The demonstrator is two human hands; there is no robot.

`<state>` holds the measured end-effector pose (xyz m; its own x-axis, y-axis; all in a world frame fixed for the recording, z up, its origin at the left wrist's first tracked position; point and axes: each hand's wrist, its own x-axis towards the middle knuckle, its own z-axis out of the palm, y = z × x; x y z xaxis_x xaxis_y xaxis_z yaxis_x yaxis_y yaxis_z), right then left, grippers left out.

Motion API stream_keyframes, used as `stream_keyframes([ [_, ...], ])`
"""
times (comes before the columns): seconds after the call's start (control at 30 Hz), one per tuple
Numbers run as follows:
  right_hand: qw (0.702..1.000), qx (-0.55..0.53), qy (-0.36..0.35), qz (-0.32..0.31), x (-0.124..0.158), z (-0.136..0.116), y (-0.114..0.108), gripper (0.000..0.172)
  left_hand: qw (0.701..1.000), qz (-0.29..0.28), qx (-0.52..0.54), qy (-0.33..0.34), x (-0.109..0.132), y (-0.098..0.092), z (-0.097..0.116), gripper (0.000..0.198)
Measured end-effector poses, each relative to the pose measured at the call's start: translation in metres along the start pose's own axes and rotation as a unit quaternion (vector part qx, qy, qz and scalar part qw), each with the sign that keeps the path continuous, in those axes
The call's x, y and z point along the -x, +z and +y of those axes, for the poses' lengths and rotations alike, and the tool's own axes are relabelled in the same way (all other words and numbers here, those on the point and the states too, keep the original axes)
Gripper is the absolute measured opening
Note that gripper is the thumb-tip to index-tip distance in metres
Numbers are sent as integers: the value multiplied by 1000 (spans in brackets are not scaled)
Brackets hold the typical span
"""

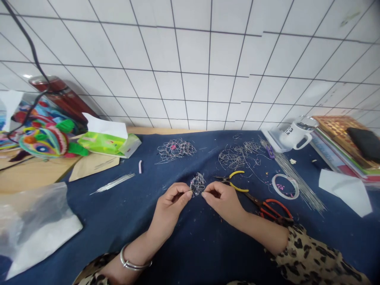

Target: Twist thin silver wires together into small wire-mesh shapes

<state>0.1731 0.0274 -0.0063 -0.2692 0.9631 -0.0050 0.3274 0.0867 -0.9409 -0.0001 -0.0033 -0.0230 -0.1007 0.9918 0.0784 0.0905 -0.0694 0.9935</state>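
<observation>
A small tangle of thin silver wire (197,184) lies on the dark blue cloth (118,221) in the middle. My left hand (171,206) pinches its left side with closed fingertips. My right hand (223,201) pinches its right side the same way. Both wrists rest on the cloth. A silver bangle (132,263) circles my left wrist.
Two more wire tangles (176,149) (237,155) lie farther back. Yellow-handled pliers (234,180), red-handled pliers (271,209), a tape ring (285,186), straight wires (299,180), a white mug (297,134) and books sit right. Tissue pack (109,142), plastic bag (32,225) and colourful toy sit left.
</observation>
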Motion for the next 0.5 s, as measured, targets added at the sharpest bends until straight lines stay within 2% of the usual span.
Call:
stream_keyframes([
  [0.2,987,-133,81,-44,-2,3,1,22,999,-16,-28,32,1,0,3,11],
  [0.37,977,-175,120,-25,-1,3,5,25,993,-69,-65,67,2,1,8,9],
  [0.5,966,-217,137,-26,0,2,6,22,992,-83,-75,66,3,2,9,7],
])
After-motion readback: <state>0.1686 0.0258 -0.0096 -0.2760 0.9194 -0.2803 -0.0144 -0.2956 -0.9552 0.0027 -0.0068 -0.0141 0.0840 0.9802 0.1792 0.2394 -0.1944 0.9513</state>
